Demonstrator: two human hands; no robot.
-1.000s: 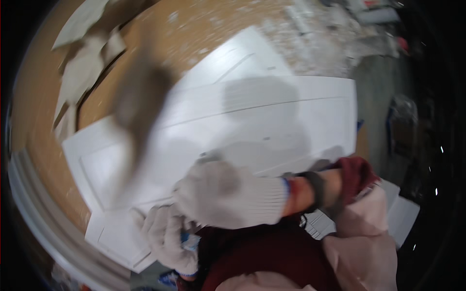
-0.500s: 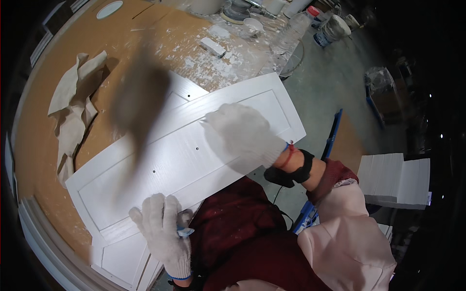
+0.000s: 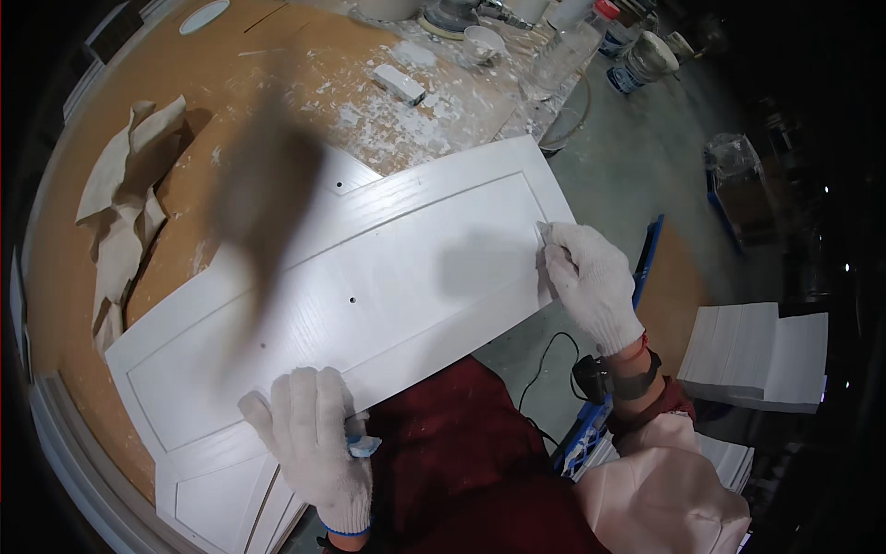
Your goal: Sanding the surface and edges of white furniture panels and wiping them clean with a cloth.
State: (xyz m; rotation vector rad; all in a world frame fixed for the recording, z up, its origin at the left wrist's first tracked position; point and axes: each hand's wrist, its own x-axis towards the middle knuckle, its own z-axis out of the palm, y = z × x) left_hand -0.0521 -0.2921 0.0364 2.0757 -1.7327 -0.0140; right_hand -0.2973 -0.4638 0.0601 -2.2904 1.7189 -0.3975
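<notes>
My left hand, in a white knit glove, lies flat on the near edge of the white panel, its fingers spread and pressing down on the painted face, clamped on nothing; a small pale blue scrap shows just beside its thumb, touching the glove; my right hand, gloved the same, sits at the panel's right end, its fingers pinched together against the corner edge, and whether something small is held between them I cannot tell; the panel lies slantwise across the brown bench, its right end hanging out over the floor, with another white panel partly under its near left corner; to my right a stack of white boards stands well apart; on the bench's left lies a crumpled cloth; farther off, a white block rests amid white dust; beyond it stand a small cup and a bucket.
</notes>
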